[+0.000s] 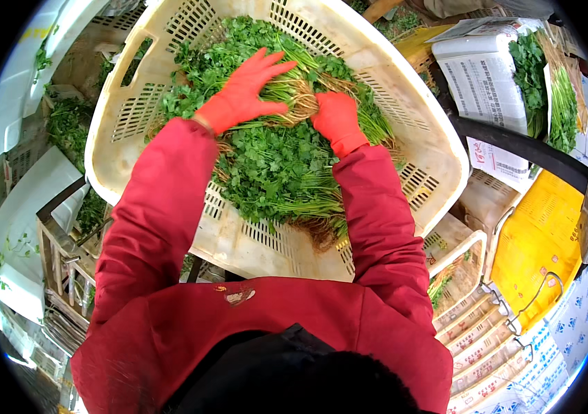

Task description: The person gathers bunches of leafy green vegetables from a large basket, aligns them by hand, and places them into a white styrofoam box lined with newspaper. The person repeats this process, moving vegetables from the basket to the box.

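Observation:
A large off-white plastic crate (428, 134) with slotted walls is before me, holding several bunches of leafy coriander (278, 171) with stems and brown roots. Both hands wear orange rubber gloves. My left hand (242, 93) lies over one coriander bunch (301, 101), its fingers spread and the thumb apart below the stems. At the root end of that bunch, my right hand (338, 119) is closed, with its fingertips hidden. Another bunch lies nearer me, its roots (319, 233) towards the lower right.
Right of the crate, newspaper (480, 88) lies by more coriander (563, 103). A black bar (521, 145) crosses there, above a yellow crate (527, 248) and stacked pale crates (475, 341). At left are a wooden frame (66, 253) and white foam-like panels (29, 207).

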### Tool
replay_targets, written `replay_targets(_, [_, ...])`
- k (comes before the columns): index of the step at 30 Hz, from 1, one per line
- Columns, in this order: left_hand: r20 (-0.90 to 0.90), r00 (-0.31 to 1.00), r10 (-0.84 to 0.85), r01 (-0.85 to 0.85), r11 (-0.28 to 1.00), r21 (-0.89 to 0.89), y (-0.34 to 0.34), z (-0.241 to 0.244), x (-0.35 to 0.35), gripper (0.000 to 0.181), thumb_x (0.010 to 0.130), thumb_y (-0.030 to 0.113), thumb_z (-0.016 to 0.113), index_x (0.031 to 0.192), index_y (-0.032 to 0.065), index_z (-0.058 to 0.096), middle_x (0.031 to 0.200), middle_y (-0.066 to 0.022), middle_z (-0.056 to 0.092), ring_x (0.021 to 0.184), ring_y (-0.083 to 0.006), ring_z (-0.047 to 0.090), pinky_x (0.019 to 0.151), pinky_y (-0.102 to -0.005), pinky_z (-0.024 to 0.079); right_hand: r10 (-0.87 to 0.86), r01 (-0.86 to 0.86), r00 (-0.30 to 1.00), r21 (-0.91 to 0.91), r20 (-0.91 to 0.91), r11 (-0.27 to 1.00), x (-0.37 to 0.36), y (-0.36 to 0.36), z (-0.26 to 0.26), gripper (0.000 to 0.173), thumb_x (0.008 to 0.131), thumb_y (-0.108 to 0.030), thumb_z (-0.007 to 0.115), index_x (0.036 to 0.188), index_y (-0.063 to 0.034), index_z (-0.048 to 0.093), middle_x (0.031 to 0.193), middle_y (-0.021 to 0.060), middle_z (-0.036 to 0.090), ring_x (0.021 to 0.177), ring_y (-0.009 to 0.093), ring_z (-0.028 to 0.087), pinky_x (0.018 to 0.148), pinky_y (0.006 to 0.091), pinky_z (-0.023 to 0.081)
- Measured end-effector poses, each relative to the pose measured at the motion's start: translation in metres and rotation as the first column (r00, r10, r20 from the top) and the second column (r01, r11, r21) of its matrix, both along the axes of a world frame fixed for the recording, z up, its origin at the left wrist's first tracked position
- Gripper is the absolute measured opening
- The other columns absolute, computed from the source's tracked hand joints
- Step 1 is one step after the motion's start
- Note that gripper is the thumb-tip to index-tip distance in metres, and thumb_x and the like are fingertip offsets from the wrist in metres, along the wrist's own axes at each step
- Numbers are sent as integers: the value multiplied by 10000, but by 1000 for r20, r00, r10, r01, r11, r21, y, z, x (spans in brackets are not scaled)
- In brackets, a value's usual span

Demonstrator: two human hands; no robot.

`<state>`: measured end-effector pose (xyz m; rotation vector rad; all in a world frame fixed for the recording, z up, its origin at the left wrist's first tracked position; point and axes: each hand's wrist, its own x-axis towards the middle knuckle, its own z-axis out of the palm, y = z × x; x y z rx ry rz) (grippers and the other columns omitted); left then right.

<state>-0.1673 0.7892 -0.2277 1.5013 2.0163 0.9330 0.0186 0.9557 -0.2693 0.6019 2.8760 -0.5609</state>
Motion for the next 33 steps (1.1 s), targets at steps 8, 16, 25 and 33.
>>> replay_targets(8, [-232,969,-85,106,991,82,17,-13,-21,463,766,231,783,1210,169,665,1005,-59,705,945,-295,663,1029,-468,459,-275,151,829,-277,-487,949,-6,-26,76,251,791,-180,793,1011,-80,725,858,76,683,727,285,615,699,422,491])
replay_targets(16, [540,801,258,-402,900,166,-63,-45,-125,331,986,201,656,1287,62,653,1204,-8,691,1052,-116,633,847,-301,533,-256,-93,770,-500,-585,861,5,-137,84,387,826,-154,772,1190,-64,677,1193,117,673,1042,289,643,883,395,510])
replay_targets(25, [630,746,215,-395,905,159,-43,-33,-92,620,879,231,784,1425,70,540,1326,-41,620,1229,-165,560,1023,-333,479,-613,40,434,-666,-660,745,-151,-59,34,369,1009,-221,538,1312,-22,607,1313,189,626,1213,369,587,1052,434,444])
replay_targets(33, [551,829,94,-243,948,204,-21,-29,-58,652,868,75,758,1458,47,482,1393,-101,591,1337,-192,501,1106,-349,416,-748,-256,638,-967,-182,17,-162,-72,-53,370,889,-70,584,1254,-81,643,1144,156,687,1062,351,630,911,387,499])
